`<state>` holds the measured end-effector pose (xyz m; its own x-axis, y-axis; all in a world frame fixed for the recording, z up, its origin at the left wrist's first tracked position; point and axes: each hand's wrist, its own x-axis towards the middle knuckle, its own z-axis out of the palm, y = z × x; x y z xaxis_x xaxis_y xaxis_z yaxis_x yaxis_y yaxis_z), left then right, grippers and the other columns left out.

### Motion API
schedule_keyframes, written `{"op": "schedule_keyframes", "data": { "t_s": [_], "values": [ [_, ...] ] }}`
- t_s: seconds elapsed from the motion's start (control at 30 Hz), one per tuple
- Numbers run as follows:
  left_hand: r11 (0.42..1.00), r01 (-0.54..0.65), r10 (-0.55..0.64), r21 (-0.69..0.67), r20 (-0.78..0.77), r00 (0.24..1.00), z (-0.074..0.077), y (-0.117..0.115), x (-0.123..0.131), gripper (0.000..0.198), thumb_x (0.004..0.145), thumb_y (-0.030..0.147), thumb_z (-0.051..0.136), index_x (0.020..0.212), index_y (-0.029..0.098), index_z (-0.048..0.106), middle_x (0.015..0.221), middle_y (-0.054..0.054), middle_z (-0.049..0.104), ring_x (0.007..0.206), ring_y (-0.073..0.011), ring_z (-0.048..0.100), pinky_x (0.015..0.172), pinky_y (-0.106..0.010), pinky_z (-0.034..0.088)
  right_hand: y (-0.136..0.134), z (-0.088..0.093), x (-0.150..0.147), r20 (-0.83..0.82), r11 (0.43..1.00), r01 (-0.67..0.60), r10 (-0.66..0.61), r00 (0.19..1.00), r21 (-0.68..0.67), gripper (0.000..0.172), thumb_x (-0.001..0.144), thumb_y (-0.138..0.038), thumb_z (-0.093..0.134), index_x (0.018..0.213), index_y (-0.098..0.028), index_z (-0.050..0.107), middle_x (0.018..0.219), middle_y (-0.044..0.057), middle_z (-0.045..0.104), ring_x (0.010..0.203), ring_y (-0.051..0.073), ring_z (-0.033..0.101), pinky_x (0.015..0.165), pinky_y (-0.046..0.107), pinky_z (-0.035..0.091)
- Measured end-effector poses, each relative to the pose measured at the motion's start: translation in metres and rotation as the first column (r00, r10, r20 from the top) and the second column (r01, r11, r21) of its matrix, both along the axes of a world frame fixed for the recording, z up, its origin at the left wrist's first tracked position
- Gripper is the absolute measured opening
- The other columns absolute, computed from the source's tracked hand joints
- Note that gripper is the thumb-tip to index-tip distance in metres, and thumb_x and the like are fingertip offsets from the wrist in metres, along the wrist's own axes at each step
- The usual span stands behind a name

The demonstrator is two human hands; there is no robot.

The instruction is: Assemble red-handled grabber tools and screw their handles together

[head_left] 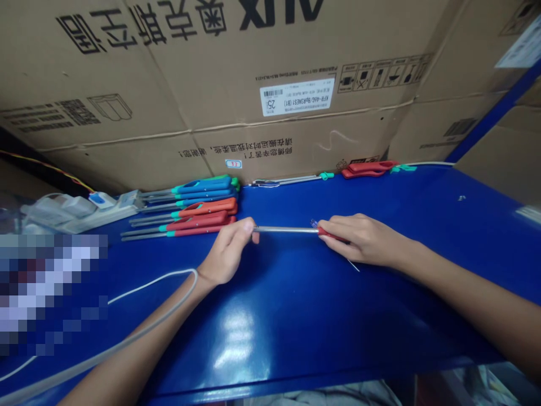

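A thin silvery metal tube (287, 229) runs level between my two hands above the blue table. Its left end is pinched between the thumb and fingers of my left hand (230, 248). My right hand (363, 238) is closed round a red part (327, 232) at the tube's right end, most of it hidden by the fingers. Small purplish wires (314, 224) show just above that joint. From under my right hand a short thin white piece (354, 265) sticks out.
Several lighters with blue, orange and red handles (207, 208) lie stacked at the left, beside a white power strip (114, 211). Metal rods (291, 180) and red handles (367, 168) lie along the cardboard wall (236, 124). A white cable (169, 316) crosses my left forearm.
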<state>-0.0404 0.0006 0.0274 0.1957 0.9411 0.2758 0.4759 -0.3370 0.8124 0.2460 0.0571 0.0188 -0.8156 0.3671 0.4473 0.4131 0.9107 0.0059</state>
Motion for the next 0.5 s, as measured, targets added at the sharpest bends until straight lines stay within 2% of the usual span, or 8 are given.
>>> {"op": "schedule_keyframes", "data": {
  "t_s": [0.1,0.23,0.3,0.5],
  "values": [
    [1.000,0.007,-0.004,-0.025,0.099,0.995,-0.0062,0.0039,-0.0055,0.051,0.097,0.047,0.024,0.076,0.016,0.060,0.065,-0.001,0.047,0.061,-0.0156,0.039,0.060,-0.030,0.032,0.0005,0.0012,0.0004,0.008,1.000,0.003,-0.003,1.000,-0.007,0.023,0.099,-0.024,0.042,0.099,-0.014,0.063,0.071,0.002,0.060,0.060,0.013,0.054,0.055,0.027,0.038],
    [0.998,-0.038,0.045,-0.046,0.162,0.986,-0.0098,0.0062,-0.0059,0.026,0.092,0.035,0.039,0.097,0.017,0.058,0.069,0.001,0.044,0.063,-0.0150,0.039,0.060,-0.029,0.034,0.0009,0.0008,0.0006,0.006,1.000,0.000,0.000,1.000,0.005,0.024,0.099,-0.024,0.042,0.100,-0.013,0.063,0.072,0.003,0.061,0.060,0.013,0.054,0.055,0.027,0.037],
    [0.998,-0.056,0.062,-0.033,0.204,0.977,-0.0094,0.0055,-0.0041,0.023,0.092,0.036,0.043,0.102,0.018,0.054,0.070,0.002,0.043,0.064,-0.0145,0.041,0.061,-0.027,0.036,0.0009,0.0000,0.0005,0.010,1.000,0.006,-0.006,1.000,0.012,0.024,0.099,-0.024,0.042,0.100,-0.013,0.063,0.073,0.003,0.062,0.060,0.013,0.054,0.055,0.027,0.038],
    [0.999,-0.025,0.019,0.030,0.204,0.979,-0.0070,0.0006,0.0007,0.030,0.089,0.048,0.057,0.097,0.020,0.052,0.077,0.001,0.049,0.066,-0.0124,0.046,0.062,-0.025,0.039,-0.0002,-0.0009,-0.0002,0.024,1.000,0.018,-0.019,1.000,0.017,0.023,0.099,-0.024,0.042,0.097,-0.014,0.063,0.073,0.004,0.063,0.061,0.013,0.056,0.056,0.027,0.037]
  ]
}}
